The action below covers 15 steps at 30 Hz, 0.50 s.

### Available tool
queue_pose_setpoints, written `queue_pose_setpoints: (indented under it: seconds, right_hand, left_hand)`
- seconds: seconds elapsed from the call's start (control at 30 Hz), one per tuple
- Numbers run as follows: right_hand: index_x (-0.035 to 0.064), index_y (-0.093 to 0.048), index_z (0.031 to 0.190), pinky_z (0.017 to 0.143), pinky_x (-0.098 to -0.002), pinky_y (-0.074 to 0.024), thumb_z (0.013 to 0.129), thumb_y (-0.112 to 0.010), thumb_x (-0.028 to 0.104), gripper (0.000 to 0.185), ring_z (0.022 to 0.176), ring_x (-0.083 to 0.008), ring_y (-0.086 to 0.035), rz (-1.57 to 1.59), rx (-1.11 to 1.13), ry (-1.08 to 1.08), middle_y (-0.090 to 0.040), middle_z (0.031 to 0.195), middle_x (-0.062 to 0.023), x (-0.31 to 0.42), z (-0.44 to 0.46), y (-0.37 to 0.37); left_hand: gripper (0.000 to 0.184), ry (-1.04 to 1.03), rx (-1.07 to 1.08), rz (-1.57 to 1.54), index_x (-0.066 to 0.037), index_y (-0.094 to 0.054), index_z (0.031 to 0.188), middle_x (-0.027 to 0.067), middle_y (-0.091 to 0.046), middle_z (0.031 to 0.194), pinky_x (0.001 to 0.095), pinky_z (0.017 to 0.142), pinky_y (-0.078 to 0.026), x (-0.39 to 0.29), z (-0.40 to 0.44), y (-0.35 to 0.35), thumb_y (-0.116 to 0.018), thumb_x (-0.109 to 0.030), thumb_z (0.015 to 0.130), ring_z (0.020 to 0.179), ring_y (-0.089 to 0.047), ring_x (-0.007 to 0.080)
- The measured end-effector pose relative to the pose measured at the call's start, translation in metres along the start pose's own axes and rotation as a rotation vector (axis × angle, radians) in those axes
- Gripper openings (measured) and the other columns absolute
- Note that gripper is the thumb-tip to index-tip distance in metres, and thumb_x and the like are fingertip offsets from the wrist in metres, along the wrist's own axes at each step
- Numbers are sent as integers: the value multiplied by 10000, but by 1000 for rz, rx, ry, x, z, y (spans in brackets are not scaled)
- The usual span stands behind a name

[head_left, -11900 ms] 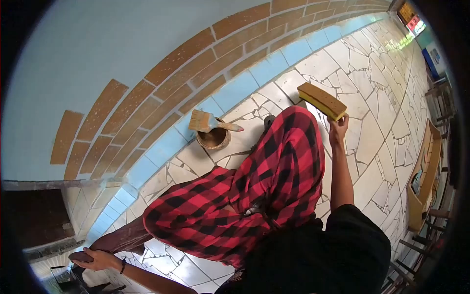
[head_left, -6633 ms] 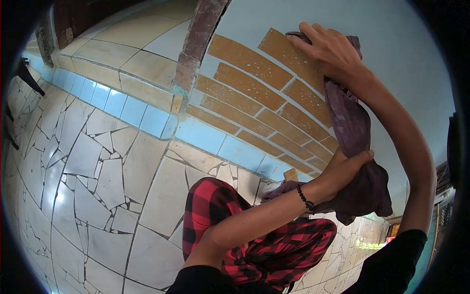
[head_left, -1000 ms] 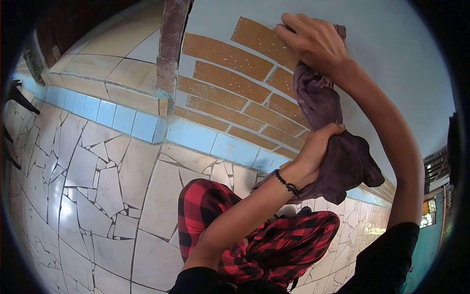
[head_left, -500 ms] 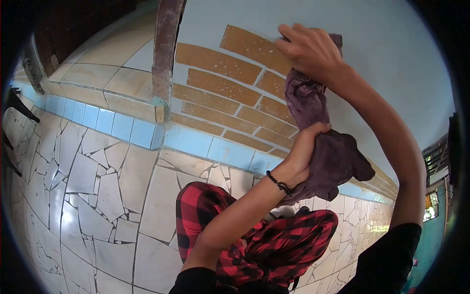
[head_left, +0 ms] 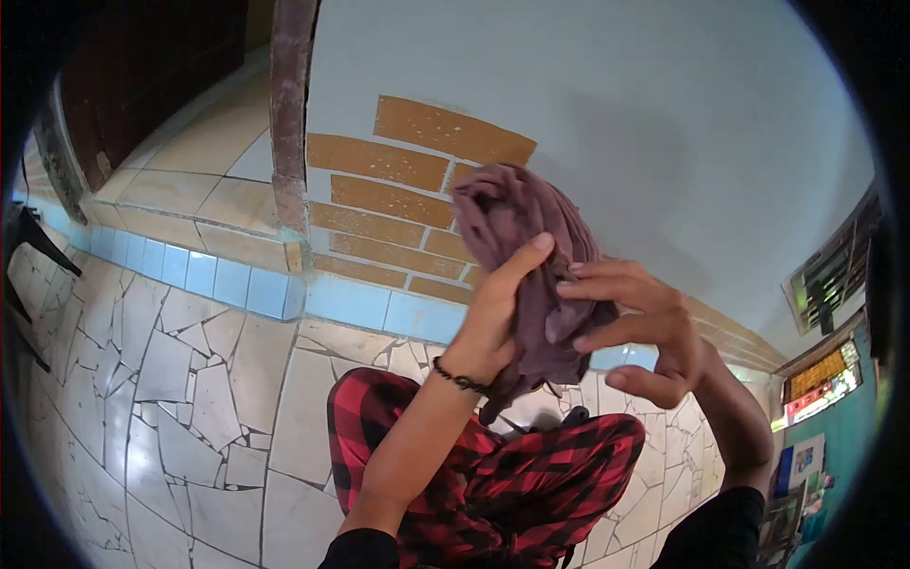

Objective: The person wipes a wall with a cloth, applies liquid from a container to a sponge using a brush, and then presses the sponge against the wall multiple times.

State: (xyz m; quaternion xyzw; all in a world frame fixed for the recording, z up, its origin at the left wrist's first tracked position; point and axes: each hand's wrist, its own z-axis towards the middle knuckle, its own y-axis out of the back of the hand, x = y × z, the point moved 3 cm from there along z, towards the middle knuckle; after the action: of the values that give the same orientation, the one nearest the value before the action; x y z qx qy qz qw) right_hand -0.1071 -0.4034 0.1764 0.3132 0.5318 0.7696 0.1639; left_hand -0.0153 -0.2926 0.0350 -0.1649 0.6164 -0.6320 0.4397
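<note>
A bunched purple-brown cloth (head_left: 536, 275) is gripped in my left hand (head_left: 495, 313), with the thumb lying across its front. Against the cloth's right side, my right hand (head_left: 645, 318) has its fingers spread, the upper fingertips touching or very near the fabric. Behind the cloth is the pale blue wall (head_left: 588, 104) with orange-brown painted bricks (head_left: 379, 161), which are speckled with small light spots. The cloth hides part of the brick pattern.
Light blue tiles (head_left: 351, 302) run along the wall's foot. A doorway with a worn frame (head_left: 289, 123) stands at the left. The floor (head_left: 199, 379) is irregular pale stone. Black chair legs (head_left: 38, 247) show at the far left. My crossed legs (head_left: 474, 474) are below the cloth.
My right hand has come down from the wall and its fingers have spread. My left hand has moved left with the cloth, now bunched up. The view has shifted, showing more of the right side.
</note>
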Motion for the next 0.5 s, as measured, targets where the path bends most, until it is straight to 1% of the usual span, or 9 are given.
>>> queue_pose_setpoints:
  seconds: [0.03, 0.1, 0.13, 0.27, 0.3, 0.33, 0.4, 0.47, 0.5]
  right_hand:
    - [50, -790, 1045, 1096, -538, -418, 805, -749, 292, 344, 1280, -436, -597, 66, -40, 17, -660, 1352, -246, 4, -8, -1]
    - [56, -797, 1006, 1101, -545, -418, 776, -754, 283, 326, 1296, -454, -584, 74, -104, 50, -652, 1370, -246, 11, -22, -3]
    - [59, -801, 986, 1104, -549, -417, 762, -756, 278, 317, 1304, -463, -578, 75, -138, 71, -649, 1380, -246, 15, -28, -3]
    - [78, -781, 979, 957, -497, -496, 772, -798, 182, 232, 1178, -378, -651, -112, -123, 32, -719, 1229, -141, 20, -57, -18]
    - [86, -770, 962, 882, -446, -513, 769, -817, 142, 207, 1063, -304, -684, -150, -121, 13, -733, 1103, -75, 19, -64, -24]
    - [88, -769, 957, 878, -433, -515, 764, -822, 147, 209, 1034, -289, -687, -137, -112, -19, -734, 1079, -67, 13, -74, -32]
    - [93, -767, 947, 871, -408, -519, 754, -830, 157, 213, 975, -259, -694, -102, -86, -79, -735, 1029, -51, -3, -102, -46]
    - [80, -762, 928, 809, -387, -522, 711, -864, 138, 246, 886, -253, -696, -157, -107, -115, -741, 956, -54, -14, -125, -52]
    - [80, -761, 922, 806, -388, -521, 710, -862, 131, 240, 881, -253, -696, -167, -105, -157, -743, 940, -54, -22, -138, -56]
  left_hand:
    - [353, -88, 24, -55, -22, -616, 1304, 99, -687, 1229, 371, 1000, -545, -10, -12, -4, -689, -176, 994, 1115, -676, 215]
    - [374, -324, -170, 153, -20, -614, 1320, 91, -695, 1208, 378, 986, -548, -32, -34, 1, -696, -143, 976, 1122, -672, 206]
    - [318, -416, -218, 205, -20, -654, 1260, 81, -697, 1182, 372, 974, -546, -49, -49, 4, -690, -146, 971, 1108, -670, 202]
    - [287, -842, -440, 295, -10, -653, 1203, 110, -675, 1203, 402, 1037, -505, -139, -128, 46, -622, -183, 976, 1133, -642, 234]
    - [329, -926, -466, 328, -4, -622, 1257, 124, -660, 1246, 407, 1042, -508, -162, -150, 51, -614, -186, 983, 1155, -640, 244]
    - [374, -1011, -490, 363, 2, -590, 1311, 138, -646, 1289, 413, 1046, -511, -186, -173, 56, -606, -189, 991, 1177, -639, 255]
    - [452, -1276, -717, 575, 32, -579, 1331, 145, -646, 1291, 409, 988, -546, -239, -217, 76, -617, -254, 983, 1159, -645, 273]
    - [557, -1412, -970, 891, 48, -550, 1376, 185, -631, 1329, 386, 981, -542, -285, -252, 77, -665, -326, 979, 1186, -638, 296]
    - [615, -1242, -1037, 1121, 55, -544, 1385, 196, -624, 1342, 390, 998, -528, -324, -272, 93, -695, -363, 960, 1211, -625, 316]
